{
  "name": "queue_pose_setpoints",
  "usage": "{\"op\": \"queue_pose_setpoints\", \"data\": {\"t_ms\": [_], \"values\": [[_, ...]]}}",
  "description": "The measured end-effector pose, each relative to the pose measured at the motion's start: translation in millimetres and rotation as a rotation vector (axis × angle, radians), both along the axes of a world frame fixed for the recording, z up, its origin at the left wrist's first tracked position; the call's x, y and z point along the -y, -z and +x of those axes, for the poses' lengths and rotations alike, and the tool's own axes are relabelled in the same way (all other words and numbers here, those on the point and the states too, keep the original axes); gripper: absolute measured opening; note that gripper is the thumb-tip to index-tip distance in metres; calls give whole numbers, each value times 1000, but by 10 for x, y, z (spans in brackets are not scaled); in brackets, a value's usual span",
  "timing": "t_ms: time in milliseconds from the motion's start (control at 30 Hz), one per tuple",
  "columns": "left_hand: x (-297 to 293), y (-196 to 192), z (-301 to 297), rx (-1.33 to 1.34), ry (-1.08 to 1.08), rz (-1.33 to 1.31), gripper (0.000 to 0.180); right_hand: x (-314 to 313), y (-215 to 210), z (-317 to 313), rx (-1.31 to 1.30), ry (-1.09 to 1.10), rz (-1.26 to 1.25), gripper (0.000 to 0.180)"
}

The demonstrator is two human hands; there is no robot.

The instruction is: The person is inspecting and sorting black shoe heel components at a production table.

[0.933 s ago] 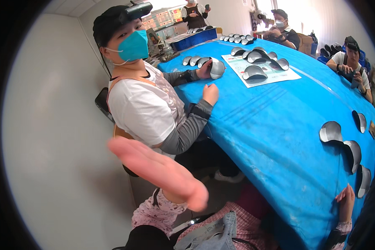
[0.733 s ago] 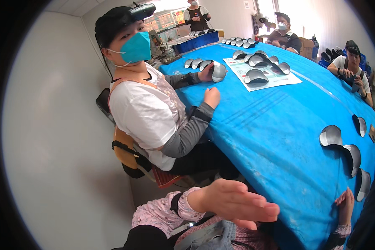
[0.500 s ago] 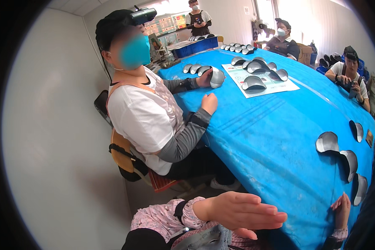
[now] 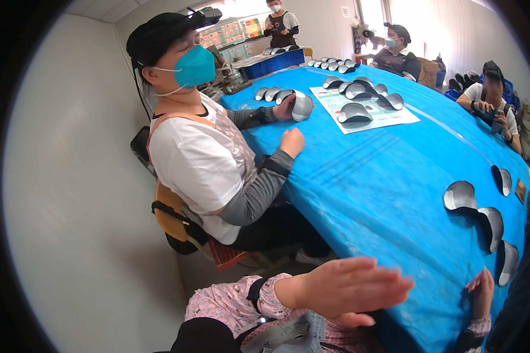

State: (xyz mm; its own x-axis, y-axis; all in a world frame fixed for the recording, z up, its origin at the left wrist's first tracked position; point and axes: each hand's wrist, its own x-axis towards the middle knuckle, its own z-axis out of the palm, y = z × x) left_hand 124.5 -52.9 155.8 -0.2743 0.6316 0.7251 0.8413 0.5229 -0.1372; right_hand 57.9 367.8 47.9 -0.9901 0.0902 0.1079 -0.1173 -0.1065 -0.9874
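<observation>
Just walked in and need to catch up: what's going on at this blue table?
The wearer's left hand hovers open at the edge of the blue table, holding nothing; the right hand rests near grey curved shells. A seated co-worker holds another shell farther along.

left hand [image 4: 350, 288] swung down from raised (palm flat), reaching blue table's edge [image 4: 394, 235]

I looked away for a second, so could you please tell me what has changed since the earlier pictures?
The left hand swung from raised at the left down and rightward to the blue table edge, open and empty. The right hand stays at the edge, near the grey curved pieces, which are unmoved.
</observation>
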Motion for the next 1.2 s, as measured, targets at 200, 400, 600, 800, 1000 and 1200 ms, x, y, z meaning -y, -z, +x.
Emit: {"op": "queue_pose_setpoints", "data": {"t_ms": [200, 400, 600, 800, 1000, 1200], "values": [[-778, -613, -527, 1406, 924, 521, 67, 178, -99, -5, 20, -51, 97, 31], [-2032, -210, -1062, 1413, 1004, 455, 63, 214, -80, 17, -24, -158, 38, 31], [-2607, 574, -1372, 1545, 839, 461, 54, 195, -165, 82, -33, -157, -68, 31], [-2613, 722, -1316, 1874, 1082, 411, 47, 106, -78, 76, -23, -167, -60, 32], [-2706, 887, -1302, 1825, 1026, 279, 47, 110, -8, 52, -73, -133, -20, 37], [-2714, 939, -1333, 1709, 1037, 369, 41, 126, -155, 117, -1, 0, -39, 46]]}}
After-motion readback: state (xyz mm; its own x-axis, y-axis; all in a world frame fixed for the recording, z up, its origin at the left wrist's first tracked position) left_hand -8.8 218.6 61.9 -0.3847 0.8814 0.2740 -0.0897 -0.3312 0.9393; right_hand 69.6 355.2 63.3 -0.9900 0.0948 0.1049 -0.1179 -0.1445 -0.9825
